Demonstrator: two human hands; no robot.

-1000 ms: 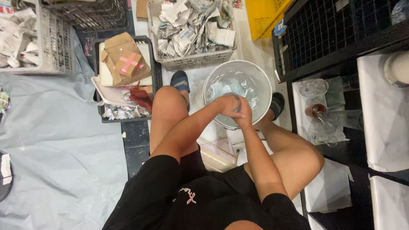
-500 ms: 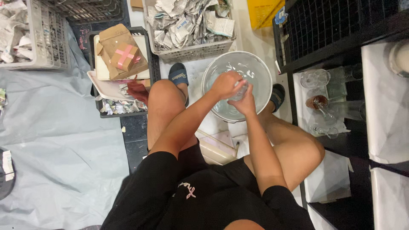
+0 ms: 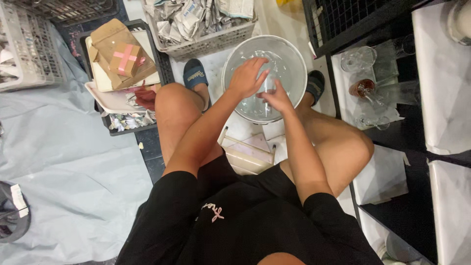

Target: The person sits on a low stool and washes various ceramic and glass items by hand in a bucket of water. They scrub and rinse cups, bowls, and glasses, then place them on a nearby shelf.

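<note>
A seated person works over a clear bowl on the floor between the feet. The left hand reaches in from above, fingers spread and gripping nothing visible; the right hand sits just beside it, nearer the near rim, its grip unclear. A paper-filled basket stands beyond.
</note>
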